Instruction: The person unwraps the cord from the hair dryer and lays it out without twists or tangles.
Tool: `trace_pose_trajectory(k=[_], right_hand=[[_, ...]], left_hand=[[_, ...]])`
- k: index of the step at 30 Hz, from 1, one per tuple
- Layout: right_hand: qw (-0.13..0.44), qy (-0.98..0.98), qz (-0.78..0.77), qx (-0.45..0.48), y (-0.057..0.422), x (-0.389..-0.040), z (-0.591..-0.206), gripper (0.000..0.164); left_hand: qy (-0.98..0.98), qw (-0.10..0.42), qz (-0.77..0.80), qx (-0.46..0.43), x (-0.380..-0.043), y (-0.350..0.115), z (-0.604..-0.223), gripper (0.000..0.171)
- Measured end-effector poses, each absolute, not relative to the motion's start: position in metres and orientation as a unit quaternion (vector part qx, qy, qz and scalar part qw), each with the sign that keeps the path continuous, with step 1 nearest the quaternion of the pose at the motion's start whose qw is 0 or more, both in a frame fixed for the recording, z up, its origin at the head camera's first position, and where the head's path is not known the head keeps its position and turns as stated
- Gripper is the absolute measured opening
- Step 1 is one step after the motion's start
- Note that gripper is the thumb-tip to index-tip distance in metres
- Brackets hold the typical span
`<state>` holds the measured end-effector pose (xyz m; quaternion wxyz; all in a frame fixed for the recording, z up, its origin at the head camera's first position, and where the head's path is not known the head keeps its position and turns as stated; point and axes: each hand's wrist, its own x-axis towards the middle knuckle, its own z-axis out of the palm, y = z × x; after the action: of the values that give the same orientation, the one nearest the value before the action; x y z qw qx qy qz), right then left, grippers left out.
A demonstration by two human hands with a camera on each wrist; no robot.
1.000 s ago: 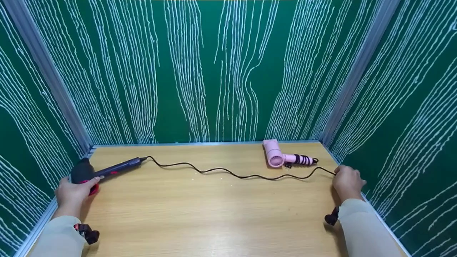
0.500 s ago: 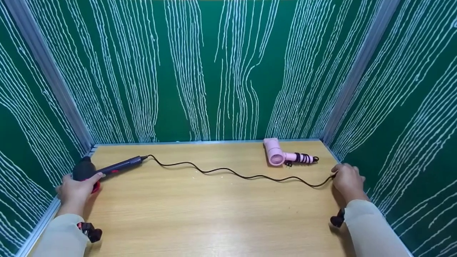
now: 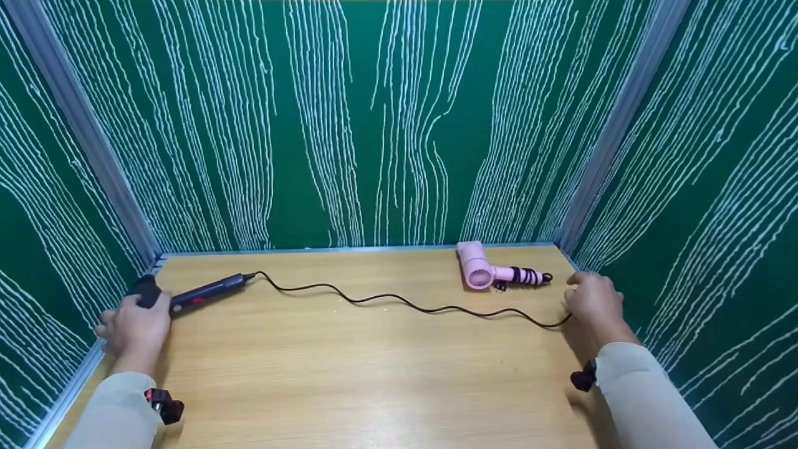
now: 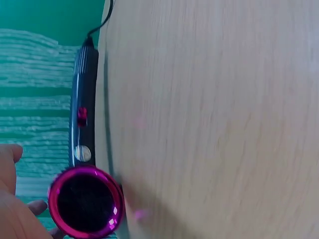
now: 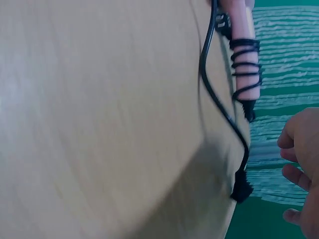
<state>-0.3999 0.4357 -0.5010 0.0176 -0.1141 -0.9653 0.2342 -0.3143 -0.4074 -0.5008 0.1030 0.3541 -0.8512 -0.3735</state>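
Note:
At the table's left edge lies a dark hair dryer (image 3: 209,294) with a magenta ring round its end (image 4: 85,169). My left hand (image 3: 134,324) is over the dryer's head and partly hides it; in the left wrist view the fingertips are right at the ring, not wrapped round it. A black cord (image 3: 408,302) runs from the handle across the table. Near the right edge, its plug (image 5: 241,186) lies beside my right hand (image 3: 595,302), whose loosely bent fingers are apart from it.
A pink hair dryer (image 3: 474,262) with its cord wound round the handle lies at the back right. Green walls (image 3: 361,125) with white wavy lines enclose the wooden table (image 3: 374,374) at the back and both sides.
My right hand has let go of the plug and moved slightly up and left. The cord's right end has sunk. My left thumb has come off the dryer's near side as that hand shifts.

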Motion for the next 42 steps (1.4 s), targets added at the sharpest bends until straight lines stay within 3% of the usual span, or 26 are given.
trace_pose_trajectory(k=[7, 17, 25, 33, 38, 42], right_hand=[[0.048, -0.971, 0.220, -0.076, 0.411, -0.407, -0.499, 0.041], [0.059, -0.970, 0.230, -0.042, 0.377, -0.422, -0.501, 0.043], [0.073, -0.968, 0.240, -0.008, 0.363, -0.427, -0.509, 0.042], [0.104, -0.972, 0.207, 0.037, 0.343, -0.432, -0.516, 0.045], [0.072, -0.978, 0.190, 0.048, 0.335, -0.438, -0.520, 0.061], [0.038, -0.980, 0.190, 0.041, 0.330, -0.441, -0.525, 0.063]], left_hand=[[-0.902, 0.133, -0.289, 0.291, -0.324, -0.375, -0.492, 0.077], [-0.947, 0.212, -0.234, 0.052, -0.339, -0.281, -0.479, 0.055], [-0.949, 0.193, -0.240, -0.061, -0.344, -0.199, -0.461, 0.060], [-0.947, 0.193, -0.204, -0.153, -0.343, -0.143, -0.466, 0.070], [-0.952, 0.187, -0.132, -0.204, -0.342, -0.121, -0.477, 0.071], [-0.953, 0.167, -0.097, -0.233, -0.340, -0.106, -0.483, 0.075]])
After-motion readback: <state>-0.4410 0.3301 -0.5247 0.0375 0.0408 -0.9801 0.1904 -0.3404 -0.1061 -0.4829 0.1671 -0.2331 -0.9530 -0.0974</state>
